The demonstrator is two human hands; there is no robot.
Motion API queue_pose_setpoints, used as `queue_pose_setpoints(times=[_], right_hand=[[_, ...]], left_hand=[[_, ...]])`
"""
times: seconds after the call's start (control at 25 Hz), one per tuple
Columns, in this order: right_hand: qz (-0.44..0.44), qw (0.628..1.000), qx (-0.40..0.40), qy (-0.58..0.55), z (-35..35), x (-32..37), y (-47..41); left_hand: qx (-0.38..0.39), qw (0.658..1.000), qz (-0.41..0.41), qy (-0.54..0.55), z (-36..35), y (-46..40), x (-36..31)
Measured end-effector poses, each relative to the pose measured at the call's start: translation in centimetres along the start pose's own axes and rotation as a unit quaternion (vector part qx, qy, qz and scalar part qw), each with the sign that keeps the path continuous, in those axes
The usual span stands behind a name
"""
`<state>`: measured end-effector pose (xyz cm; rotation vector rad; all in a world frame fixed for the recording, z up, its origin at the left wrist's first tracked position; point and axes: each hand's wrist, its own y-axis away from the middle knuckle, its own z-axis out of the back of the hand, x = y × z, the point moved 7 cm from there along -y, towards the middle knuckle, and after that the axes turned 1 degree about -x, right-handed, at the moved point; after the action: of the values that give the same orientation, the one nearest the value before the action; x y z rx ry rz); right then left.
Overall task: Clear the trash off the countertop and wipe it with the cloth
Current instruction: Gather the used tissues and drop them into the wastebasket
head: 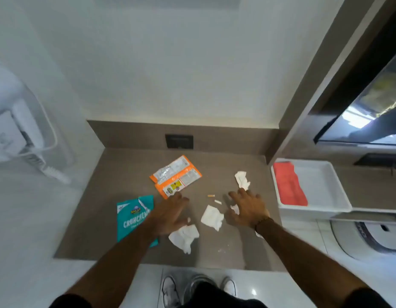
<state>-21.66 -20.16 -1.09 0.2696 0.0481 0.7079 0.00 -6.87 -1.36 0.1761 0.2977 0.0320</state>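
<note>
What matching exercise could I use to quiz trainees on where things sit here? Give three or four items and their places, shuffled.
Items:
1. teal snack packet
2. orange foil wrapper
3. red folded cloth
4. black wall socket

Places:
A. in the white plastic tray
B. on the backsplash behind the grey countertop
C. partly under the left hand
D. countertop middle, beyond both hands

Pairs: 1-C, 2-D, 3-A, 4-B
</note>
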Motion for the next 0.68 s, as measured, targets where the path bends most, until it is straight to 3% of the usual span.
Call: queue_pose_setpoints(times=[0.04,0.2,0.44,0.56,0.68], right_hand=[[-0.034,0.999,0.041,-0.011,-1.5,-0.7,0.6],[-0.097,0.991,0.08,-0.045,-5.3,-2.3,2.0],[-0.115,0.968,0.067,-0.211,-3.4,-4.1,-0.4],[-0.142,0.947,-0.008,-0.288,-0.4,-6.4,-3.2],[-0.17,0.946,-0.062,-0.268,1.6,-8.3,-6.6]], left_hand=[[0.048,0.998,0.022,0.018,-2.1,0.4,-0.3],[0.142,0.988,0.044,0.033,-7.0,1.3,-2.1],[0.117,0.984,0.094,0.098,-5.2,-3.4,-3.7],[0.083,0.983,0.062,0.149,-4.4,-5.7,-6.4],[0.057,0.981,0.096,0.161,-5.8,-6.6,-7.6]])
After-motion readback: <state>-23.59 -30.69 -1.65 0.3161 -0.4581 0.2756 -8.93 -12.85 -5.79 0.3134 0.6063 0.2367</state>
